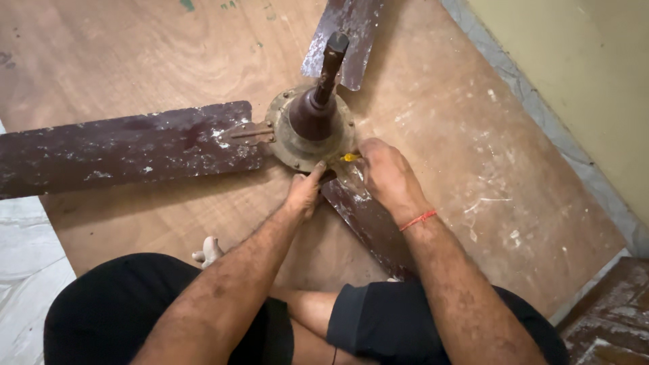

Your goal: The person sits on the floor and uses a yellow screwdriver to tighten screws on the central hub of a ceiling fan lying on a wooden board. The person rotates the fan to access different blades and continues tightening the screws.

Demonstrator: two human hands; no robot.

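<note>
- A ceiling fan (307,128) is lying on a wooden board (439,135) on the floor, its dark rod (329,67) sticking up from the round motor housing.
- The person is sitting cross-legged in front of it, knees just below the board's near edge.
- The left hand (304,192) is pressing against the housing's near rim, fingers held together, thumb pointing up.
- The right hand (385,176) is curling around a yellow-handled tool (349,157), fingers closed on it, the tip meeting the housing's edge.
- One blade (122,145) is stretching off to the left, another (345,37) is pointing away, and a third (368,223) is running under the right wrist towards the knees.
- A pale wall (581,81) is bordering the board on the right.
- No containers are showing.
</note>
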